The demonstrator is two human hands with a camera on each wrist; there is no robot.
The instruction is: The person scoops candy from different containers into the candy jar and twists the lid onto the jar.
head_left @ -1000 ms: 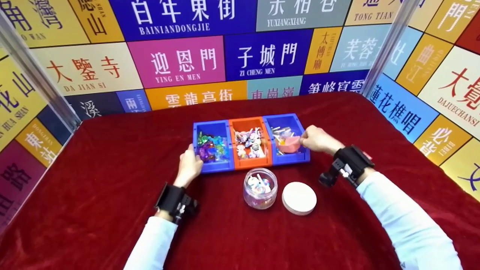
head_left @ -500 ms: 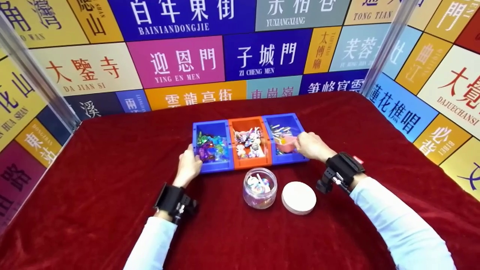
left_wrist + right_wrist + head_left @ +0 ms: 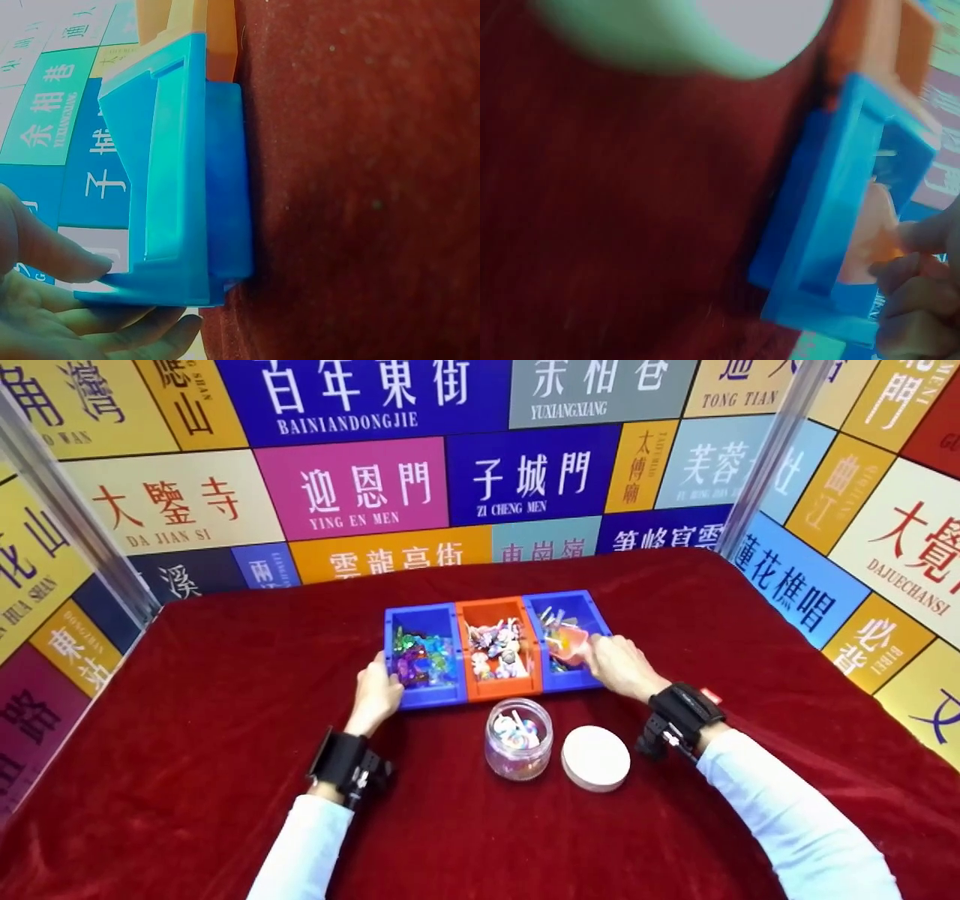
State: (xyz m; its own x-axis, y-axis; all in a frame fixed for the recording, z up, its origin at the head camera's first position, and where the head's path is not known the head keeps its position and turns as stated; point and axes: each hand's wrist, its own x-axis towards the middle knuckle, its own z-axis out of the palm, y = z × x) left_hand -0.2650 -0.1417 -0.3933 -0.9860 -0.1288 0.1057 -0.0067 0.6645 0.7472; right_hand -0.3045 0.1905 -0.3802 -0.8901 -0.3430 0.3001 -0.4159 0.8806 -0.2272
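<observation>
Three open bins stand joined in a row: a left blue bin (image 3: 429, 695) of shiny coloured pieces, an orange bin (image 3: 504, 687) of small charms, and a right blue bin (image 3: 574, 681) with stick-like pieces. My left hand (image 3: 377, 692) grips the row's left wall, thumb on the inner side and fingers outside in the left wrist view. In my right hand (image 3: 626, 666) is a small pink scoop (image 3: 571, 646), pinched by its handle. The scoop is tilted inside the right blue bin, with some yellow piece showing in it. The right wrist view shows the pinching fingers (image 3: 922, 232).
In front of the bins stands a clear jar (image 3: 517, 750) holding swirl-patterned pieces. A round white lid (image 3: 596, 757) lies to its right. Red cloth (image 3: 465, 832) covers the table, and printed panels (image 3: 352, 480) rise behind it.
My right hand has moved left with the scoop, which has shifted inward and tipped over in the right blue bin. My left hand keeps its grip on the left wall.
</observation>
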